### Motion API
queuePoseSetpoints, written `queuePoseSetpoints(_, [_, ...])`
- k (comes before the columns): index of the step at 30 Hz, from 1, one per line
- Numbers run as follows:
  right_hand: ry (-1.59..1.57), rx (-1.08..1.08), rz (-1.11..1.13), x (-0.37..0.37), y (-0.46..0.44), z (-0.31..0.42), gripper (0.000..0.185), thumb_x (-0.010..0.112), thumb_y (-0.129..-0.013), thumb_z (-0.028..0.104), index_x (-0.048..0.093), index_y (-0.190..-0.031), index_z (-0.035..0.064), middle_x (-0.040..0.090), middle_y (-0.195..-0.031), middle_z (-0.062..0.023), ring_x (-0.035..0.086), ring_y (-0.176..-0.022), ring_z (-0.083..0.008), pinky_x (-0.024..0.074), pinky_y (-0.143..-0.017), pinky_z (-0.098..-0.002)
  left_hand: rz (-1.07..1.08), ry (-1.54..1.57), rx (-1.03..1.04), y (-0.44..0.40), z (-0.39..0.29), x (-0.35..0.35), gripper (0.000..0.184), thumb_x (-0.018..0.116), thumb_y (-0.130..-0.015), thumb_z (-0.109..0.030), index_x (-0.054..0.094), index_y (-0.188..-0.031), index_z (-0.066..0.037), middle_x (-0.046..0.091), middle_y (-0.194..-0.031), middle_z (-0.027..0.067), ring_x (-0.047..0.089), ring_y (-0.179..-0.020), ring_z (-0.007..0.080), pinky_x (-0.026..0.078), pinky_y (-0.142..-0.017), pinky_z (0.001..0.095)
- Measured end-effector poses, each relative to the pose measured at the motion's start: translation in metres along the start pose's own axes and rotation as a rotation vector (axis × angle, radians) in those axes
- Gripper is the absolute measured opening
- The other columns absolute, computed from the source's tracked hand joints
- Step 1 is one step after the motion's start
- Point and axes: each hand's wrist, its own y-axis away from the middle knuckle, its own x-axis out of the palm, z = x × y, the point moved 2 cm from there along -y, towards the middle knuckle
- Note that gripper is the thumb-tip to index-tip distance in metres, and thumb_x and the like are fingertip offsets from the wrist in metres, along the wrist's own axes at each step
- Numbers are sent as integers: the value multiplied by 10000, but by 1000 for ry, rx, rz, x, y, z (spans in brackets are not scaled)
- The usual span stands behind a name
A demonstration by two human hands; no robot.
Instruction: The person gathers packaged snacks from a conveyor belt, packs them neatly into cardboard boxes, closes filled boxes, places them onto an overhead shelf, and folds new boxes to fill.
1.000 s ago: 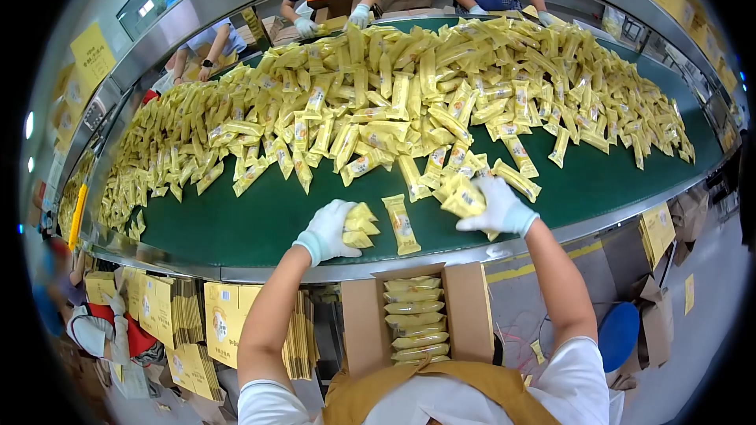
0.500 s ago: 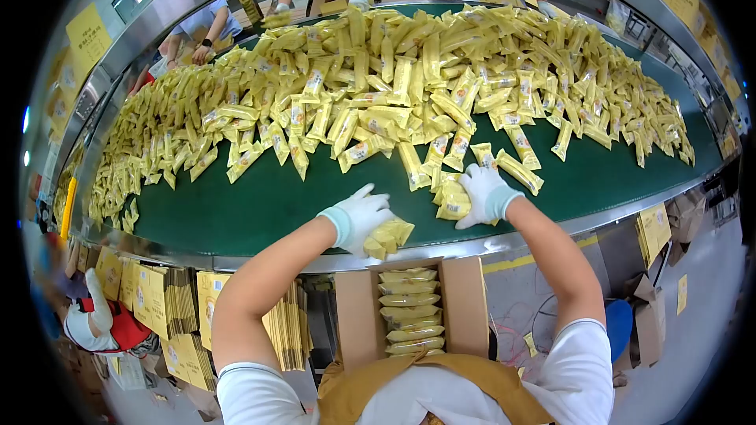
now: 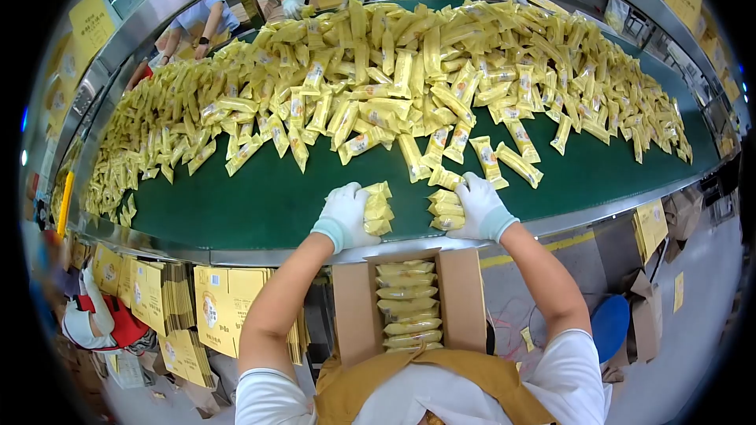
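The left hand (image 3: pixel 344 216), gloved in white, is gripping a small stack of packets (image 3: pixel 379 208), its fingers curving partway around them; the right hand (image 3: pixel 478 208), likewise gloved and partly closed, is clasping a matching stack (image 3: pixel 446 211). The held packets are showing slim, glossy yellow wrappers with creased film (loose ones nearby are displaying printed faces and flat, crimped ends). Both stacks are facing each other between the hands, over the near side of a green belt (image 3: pixel 252 205), where a broad heap (image 3: pixel 394 71) of similar packets is lying. Below, an open carton (image 3: pixel 358 307) is containing a row of yellow packets (image 3: pixel 407 299).
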Motion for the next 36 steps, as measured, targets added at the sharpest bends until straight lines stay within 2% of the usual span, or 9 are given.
queuePoseSetpoints(7, [-7,-52,-47,9,1,-5,943,856,-592,545,537,-1293,1,481,-1317,-220,474,-1252,-399,279,-1172,-498,-63,-29,-14,5,1,16,831,817,-616,-506,546,-1225,-10,509,-1281,203,496,-1222,368,380,-1062,433])
queuePoseSetpoints(11, [16,-29,-5,6,2,8,944,857,-587,555,534,-1298,23,491,-1305,-201,483,-1242,-381,298,-1144,-494,-71,-63,-1,5,2,17,810,807,-634,-510,545,-1215,-10,504,-1285,201,492,-1234,349,360,-1067,425])
queuePoseSetpoints(17, [-9,9,-18,9,-6,10,1133,862,-585,571,383,-1449,15,499,-1307,-195,499,-1208,-368,373,-1062,-473,-32,-42,-37,5,5,19,1005,831,-608,-522,464,-1383,2,486,-1377,217,490,-1261,373,375,-1086,444])
queuePoseSetpoints(22, [132,172,137,13,-19,23,1305,864,-600,582,208,-1564,-2,522,-1301,-220,519,-1217,-384,395,-1068,-454,31,-76,-172,0,-3,14,1265,813,-640,-590,197,-1560,20,517,-1324,188,511,-1237,331,385,-1046,431])
queuePoseSetpoints(26, [76,243,218,1,-21,25,1294,852,-610,605,223,-1554,-17,544,-1264,-231,549,-1180,-396,433,-1041,-442,85,-34,-170,0,2,10,1316,829,-637,-591,152,-1576,35,532,-1317,201,516,-1240,335,395,-1049,441])
queuePoseSetpoints(29, [-193,222,35,-20,-3,31,1290,873,-613,538,206,-1546,-50,557,-1238,-258,568,-1138,-409,455,-1009,-452,11,109,-203,7,14,6,1325,870,-628,-534,147,-1575,46,521,-1345,224,513,-1253,358,396,-1077,454])
queuePoseSetpoints(32, [-329,19,-238,-66,26,59,1263,880,-614,490,216,-1519,-90,561,-1188,-264,565,-1090,-424,456,-986,-462,-334,611,-248,27,49,10,1307,923,-633,-393,133,-1574,53,509,-1380,227,509,-1288,345,395,-1111,455])
queuePoseSetpoints(33, [-324,-80,-259,-86,37,75,1216,865,-627,483,247,-1503,-93,562,-1164,-256,564,-1068,-422,452,-968,-475,-447,862,-198,27,75,36,1326,926,-614,-424,137,-1576,34,457,-1435,262,454,-1339,400,328,-1171,459])
queuePoseSetpoints(36, [-180,-308,-197,-127,62,131,1078,824,-672,471,338,-1462,-78,557,-1102,-224,561,-1023,-386,437,-899,-500,-582,1295,-53,57,68,0,1243,909,-654,-183,116,-1592,6,492,-1407,165,564,-1210,271,467,-1054,383])
